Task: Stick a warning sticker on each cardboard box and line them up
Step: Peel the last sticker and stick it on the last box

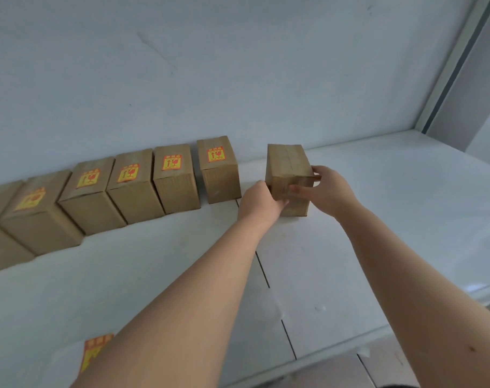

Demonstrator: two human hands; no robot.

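A plain cardboard box [287, 163] with no sticker on its top stands on the white table [378, 219], right of the row. My left hand [262, 201] grips its left front corner. My right hand [329, 191] holds its right side, fingers across the front face. Several boxes with yellow-and-red warning stickers on top stand in a row along the wall; the nearest is the box [218, 169] just left of the held one. A sheet of stickers [94, 351] lies at the lower left, partly hidden by my left arm.
A grey-white wall [238, 79] runs behind the row. A window frame [459, 60] rises at the right end of the table. The table's front edge [350, 345] runs across the lower right, with floor below it.
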